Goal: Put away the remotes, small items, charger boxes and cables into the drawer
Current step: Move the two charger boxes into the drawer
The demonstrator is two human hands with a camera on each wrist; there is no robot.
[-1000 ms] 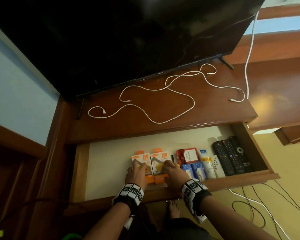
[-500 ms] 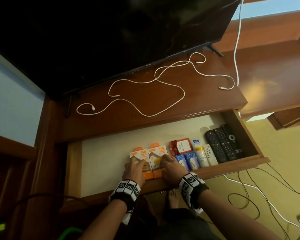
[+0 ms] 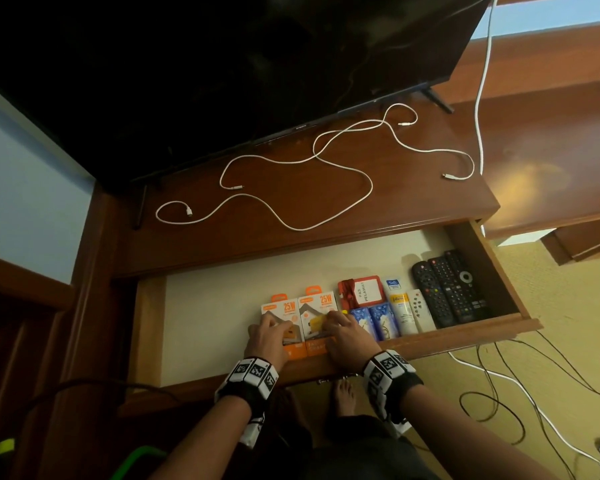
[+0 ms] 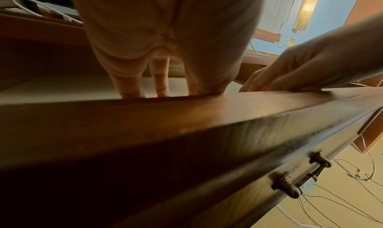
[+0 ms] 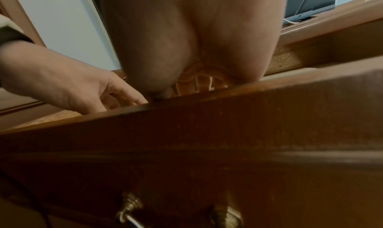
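Observation:
Two orange-and-white charger boxes (image 3: 284, 311) (image 3: 317, 308) lie side by side in the open drawer (image 3: 465, 332), near its front wall. My left hand (image 3: 267, 336) rests flat on the left box, and my right hand (image 3: 343, 332) lies on the right box. Both wrist views show fingers reaching down over the drawer front: left hand (image 4: 132, 87), right hand (image 5: 196, 84). Right of the boxes lie a red tag (image 3: 361, 294), blue packets (image 3: 371, 322), a tube (image 3: 400, 306) and black remotes (image 3: 447, 289). Two white cables (image 3: 291, 188) sprawl on the cabinet top.
A large dark TV (image 3: 222, 81) stands over the cabinet top. Another white cable (image 3: 482, 98) hangs at the right. Black and white cords (image 3: 534, 393) trail across the floor on the right. A brass handle (image 4: 300, 179) sits on the drawer front. My bare foot (image 3: 343, 396) shows below it.
Both hands stay on the two charger boxes with hardly any shift. The head view has drifted a little, so the drawer sits slightly higher and further right.

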